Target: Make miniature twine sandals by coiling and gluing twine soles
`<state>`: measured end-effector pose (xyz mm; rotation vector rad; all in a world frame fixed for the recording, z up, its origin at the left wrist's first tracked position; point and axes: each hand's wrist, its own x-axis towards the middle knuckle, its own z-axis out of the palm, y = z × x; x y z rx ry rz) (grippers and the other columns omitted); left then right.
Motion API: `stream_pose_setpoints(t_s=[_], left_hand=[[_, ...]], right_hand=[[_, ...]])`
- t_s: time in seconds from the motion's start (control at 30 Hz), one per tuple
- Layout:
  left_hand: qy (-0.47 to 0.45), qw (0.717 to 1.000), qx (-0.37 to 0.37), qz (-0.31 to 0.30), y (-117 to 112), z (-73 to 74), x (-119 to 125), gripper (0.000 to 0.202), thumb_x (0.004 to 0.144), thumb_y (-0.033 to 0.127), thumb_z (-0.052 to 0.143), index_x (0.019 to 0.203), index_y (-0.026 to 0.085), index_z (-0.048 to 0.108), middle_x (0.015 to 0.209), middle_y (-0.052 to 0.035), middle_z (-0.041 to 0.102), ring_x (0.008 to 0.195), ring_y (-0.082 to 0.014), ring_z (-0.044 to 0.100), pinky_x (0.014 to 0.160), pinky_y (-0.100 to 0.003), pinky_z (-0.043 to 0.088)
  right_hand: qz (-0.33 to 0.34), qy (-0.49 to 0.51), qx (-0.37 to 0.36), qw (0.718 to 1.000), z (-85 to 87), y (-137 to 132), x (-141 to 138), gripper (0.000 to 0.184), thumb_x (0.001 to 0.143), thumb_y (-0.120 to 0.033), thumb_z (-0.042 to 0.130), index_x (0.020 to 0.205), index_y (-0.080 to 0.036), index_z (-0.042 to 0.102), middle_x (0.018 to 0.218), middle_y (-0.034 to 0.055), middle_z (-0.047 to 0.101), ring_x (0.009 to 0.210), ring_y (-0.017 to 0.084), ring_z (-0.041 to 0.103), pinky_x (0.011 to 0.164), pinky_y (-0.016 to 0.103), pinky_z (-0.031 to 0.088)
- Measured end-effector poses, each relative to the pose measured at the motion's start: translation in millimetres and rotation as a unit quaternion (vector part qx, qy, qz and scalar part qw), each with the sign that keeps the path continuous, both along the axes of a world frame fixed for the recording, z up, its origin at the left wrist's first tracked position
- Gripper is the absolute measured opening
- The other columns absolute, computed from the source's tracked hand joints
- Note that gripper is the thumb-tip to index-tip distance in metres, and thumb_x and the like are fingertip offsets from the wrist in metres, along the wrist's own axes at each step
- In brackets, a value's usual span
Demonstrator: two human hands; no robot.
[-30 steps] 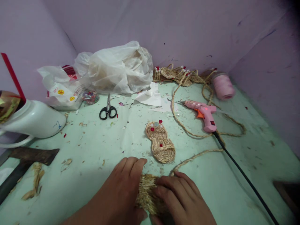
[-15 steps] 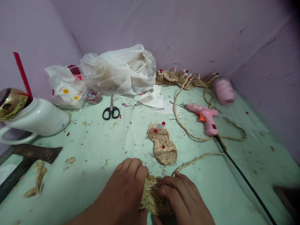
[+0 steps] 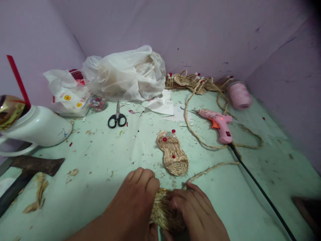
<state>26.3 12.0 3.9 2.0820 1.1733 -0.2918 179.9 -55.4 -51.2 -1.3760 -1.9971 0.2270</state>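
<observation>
My left hand [image 3: 132, 204] and my right hand [image 3: 198, 214] both press on a small woven straw piece [image 3: 163, 209] at the near edge of the green surface [image 3: 105, 160], fingers curled over it from each side. A braided straw rope [image 3: 213, 167] runs from that piece to the right and back toward the wall. Just beyond my hands lies a finished straw sole [image 3: 172, 153] shaped like a small sandal, dotted with red beads.
A pink glue gun [image 3: 218, 124] with a black cord lies at the right, its light red. Black scissors [image 3: 116, 117], plastic bags [image 3: 125, 75], a pink thread spool [image 3: 239, 94], a white jug [image 3: 37, 125] and a dark hatchet [image 3: 30, 169] are around.
My fingers have tightened and shifted slightly on the straw piece. The view has wobbled a little; nothing else on the surface has moved.
</observation>
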Motion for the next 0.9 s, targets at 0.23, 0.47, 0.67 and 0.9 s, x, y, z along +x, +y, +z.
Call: stream_pose_setpoints(t_s=[0.23, 0.47, 0.67, 0.9], left_hand=[[0.012, 1.0, 0.006, 0.0, -0.6, 0.2, 1.9, 0.036, 0.054, 0.017, 0.048, 0.089, 0.016, 0.054, 0.099, -0.0083, 0.049, 0.093, -0.0251, 0.04, 0.086, -0.042, 0.035], [-0.018, 1.0, 0.008, 0.007, -2.5, -1.3, 1.1, 0.033, 0.052, 0.017, 0.047, 0.084, 0.018, 0.055, 0.096, -0.007, 0.05, 0.092, -0.0239, 0.039, 0.088, -0.041, 0.033], [-0.017, 1.0, 0.006, 0.003, -2.6, -0.3, 2.1, 0.035, 0.053, 0.017, 0.048, 0.087, 0.018, 0.055, 0.098, -0.007, 0.049, 0.094, -0.0241, 0.037, 0.09, -0.041, 0.031], [-0.017, 1.0, 0.012, 0.0, -1.7, -2.0, 4.1, 0.029, 0.056, 0.021, 0.05, 0.084, 0.017, 0.054, 0.095, -0.0076, 0.049, 0.092, -0.0245, 0.037, 0.086, -0.042, 0.032]], right_hand=[[-0.006, -0.01, 0.008, 1.0, 0.5, 1.4, 0.5, 0.013, 0.071, -0.023, 0.053, 0.084, -0.021, 0.054, 0.081, 0.0001, 0.068, 0.072, 0.017, 0.062, 0.087, 0.037, 0.043], [-0.013, -0.003, 0.014, 1.0, 1.7, 0.2, -1.0, 0.009, 0.072, -0.023, 0.051, 0.081, -0.02, 0.053, 0.078, -0.0001, 0.066, 0.071, 0.017, 0.062, 0.087, 0.037, 0.044], [0.0, 0.006, -0.011, 1.0, -0.8, -2.2, 0.0, 0.015, 0.07, -0.021, 0.053, 0.085, -0.02, 0.053, 0.084, 0.0004, 0.066, 0.075, 0.017, 0.061, 0.091, 0.037, 0.041], [0.005, 0.014, -0.013, 1.0, -1.5, -0.2, 1.5, 0.022, 0.065, -0.018, 0.052, 0.087, -0.021, 0.053, 0.084, -0.0006, 0.066, 0.076, 0.017, 0.061, 0.091, 0.036, 0.041]])
